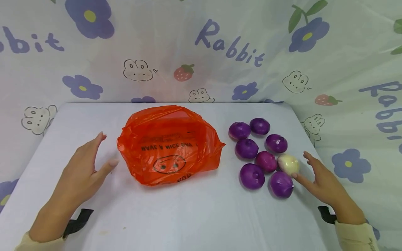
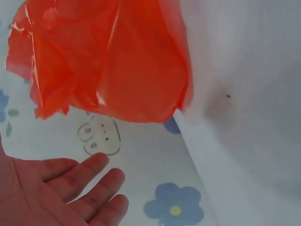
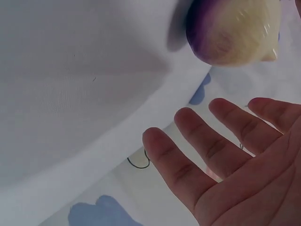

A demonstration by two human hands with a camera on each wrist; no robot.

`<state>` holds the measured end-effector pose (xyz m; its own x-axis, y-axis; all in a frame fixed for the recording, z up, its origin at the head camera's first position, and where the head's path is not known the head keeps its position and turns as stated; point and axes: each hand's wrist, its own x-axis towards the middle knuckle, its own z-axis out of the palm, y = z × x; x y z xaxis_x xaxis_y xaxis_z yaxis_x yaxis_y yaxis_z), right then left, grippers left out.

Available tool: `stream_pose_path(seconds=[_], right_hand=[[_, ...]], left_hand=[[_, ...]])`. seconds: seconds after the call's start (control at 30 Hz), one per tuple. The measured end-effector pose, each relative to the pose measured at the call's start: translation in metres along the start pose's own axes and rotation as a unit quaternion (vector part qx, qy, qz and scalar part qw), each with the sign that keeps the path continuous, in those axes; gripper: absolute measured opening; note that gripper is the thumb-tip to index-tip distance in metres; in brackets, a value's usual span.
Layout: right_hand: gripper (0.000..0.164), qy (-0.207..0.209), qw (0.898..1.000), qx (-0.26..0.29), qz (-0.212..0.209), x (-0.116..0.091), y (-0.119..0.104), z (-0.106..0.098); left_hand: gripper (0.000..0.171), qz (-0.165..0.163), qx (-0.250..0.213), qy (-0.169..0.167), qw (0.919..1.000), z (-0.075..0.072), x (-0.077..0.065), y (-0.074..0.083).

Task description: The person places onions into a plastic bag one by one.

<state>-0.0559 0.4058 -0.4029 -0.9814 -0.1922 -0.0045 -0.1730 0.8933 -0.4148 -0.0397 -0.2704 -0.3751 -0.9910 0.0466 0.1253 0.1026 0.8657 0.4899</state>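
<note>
An orange-red plastic bag stands with its mouth spread wide, "HAVE A NICE DAY !" printed on it upside down. To its left my left hand is held apart from it, fingers extended and nothing in the palm. At the right lie several purple onions and one pale, purple-tinged onion. My right hand is beside the pale onion, its thumb tip close to that onion and the purple onion in front. In the right wrist view, its fingers spread below the pale onion without holding it.
Everything lies on a white-covered table. Behind it and at the sides hangs a cloth printed with flowers, rabbits and strawberries. Black straps show at both wrists.
</note>
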Motion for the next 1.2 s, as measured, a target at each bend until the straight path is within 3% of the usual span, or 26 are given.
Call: stream_pose_path(seconds=[0.37,0.8,1.2], right_hand=[[0.075,0.004,0.999,0.026,-0.028,0.006,-0.004,0.008],[0.073,-0.004,1.0,0.022,-0.02,0.01,0.0,0.016],[0.072,-0.005,1.0,0.014,0.001,0.01,-0.005,0.017]], left_hand=[[0.076,-0.012,-0.033,0.016,0.9993,0.007,0.004,0.013],[0.06,-0.056,-0.064,0.057,0.9948,0.012,0.014,0.033],[0.036,-0.034,-0.086,0.097,0.9909,0.016,0.014,0.033]])
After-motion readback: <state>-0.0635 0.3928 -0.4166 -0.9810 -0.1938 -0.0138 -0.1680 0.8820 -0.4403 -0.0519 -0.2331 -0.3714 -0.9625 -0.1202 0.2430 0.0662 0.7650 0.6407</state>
